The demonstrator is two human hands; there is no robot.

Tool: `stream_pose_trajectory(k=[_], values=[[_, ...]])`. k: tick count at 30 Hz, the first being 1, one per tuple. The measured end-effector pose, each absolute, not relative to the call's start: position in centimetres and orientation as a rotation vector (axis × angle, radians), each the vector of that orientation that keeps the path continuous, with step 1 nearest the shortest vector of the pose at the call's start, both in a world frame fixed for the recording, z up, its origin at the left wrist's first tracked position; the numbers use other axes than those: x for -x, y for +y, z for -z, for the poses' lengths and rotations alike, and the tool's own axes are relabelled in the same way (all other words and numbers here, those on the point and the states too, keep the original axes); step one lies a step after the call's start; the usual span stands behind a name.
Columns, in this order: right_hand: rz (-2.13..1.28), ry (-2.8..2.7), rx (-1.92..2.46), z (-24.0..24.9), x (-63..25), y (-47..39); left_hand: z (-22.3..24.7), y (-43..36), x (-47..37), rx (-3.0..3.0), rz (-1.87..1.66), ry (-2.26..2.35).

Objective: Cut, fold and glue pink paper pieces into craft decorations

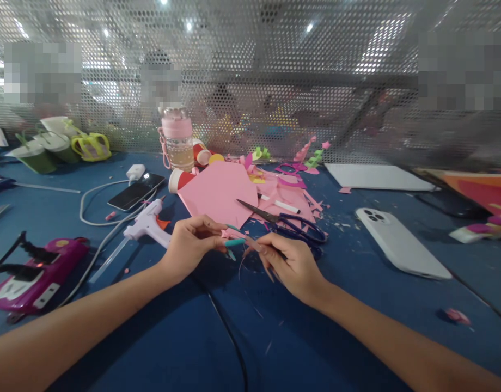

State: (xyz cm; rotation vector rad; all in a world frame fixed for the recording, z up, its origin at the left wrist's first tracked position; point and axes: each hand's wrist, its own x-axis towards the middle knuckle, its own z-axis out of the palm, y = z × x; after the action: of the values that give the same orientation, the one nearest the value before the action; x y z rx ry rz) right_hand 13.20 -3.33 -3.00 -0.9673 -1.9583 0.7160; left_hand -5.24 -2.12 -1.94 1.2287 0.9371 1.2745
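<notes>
My left hand point(193, 242) is closed in a pinch on a small pink paper piece point(233, 233), which looks folded or star-shaped. Teal tips that look like long nails show at its thumb and forefinger. My right hand point(289, 264) is closed too, its fingertips meeting the same pink piece from the right. Thin pale strands hang below the fingers. Just behind the right hand lie dark-blue-handled scissors point(301, 226), their blades resting over pink paper. A large pink paper sheet point(220, 190) lies beyond both hands. The white glue gun point(146, 220) rests beside my left hand.
A pink-lidded bottle point(177, 141) and a red-and-white paper cup point(181, 181) stand behind. On the left are a purple power strip point(62, 272) with cables and a black phone point(136, 191). A white phone point(401, 242) lies right. A perforated metal panel point(250, 98) borders the back.
</notes>
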Motion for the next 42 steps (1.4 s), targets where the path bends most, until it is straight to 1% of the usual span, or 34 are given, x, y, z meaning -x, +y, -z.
stream_pose_trajectory(k=[9, 27, 35, 42], values=[[-0.744, -1.98, 0.982, 3.17, -13.27, -3.21, 2.01, -2.06, 5.25, -1.266, -1.287, 0.959], [-0.684, -2.028, 1.003, 3.11, -13.24, -3.19, 2.05, -2.13, 5.2, -1.28, -1.289, 0.981], [-0.736, -2.01, 0.989, 3.18, -13.22, -3.15, 1.9, -2.16, 5.13, -1.293, -1.287, 0.982], [-0.852, -1.976, 0.996, 3.12, -13.18, -3.27, 2.0, -2.19, 5.2, -1.312, -1.283, 0.991]])
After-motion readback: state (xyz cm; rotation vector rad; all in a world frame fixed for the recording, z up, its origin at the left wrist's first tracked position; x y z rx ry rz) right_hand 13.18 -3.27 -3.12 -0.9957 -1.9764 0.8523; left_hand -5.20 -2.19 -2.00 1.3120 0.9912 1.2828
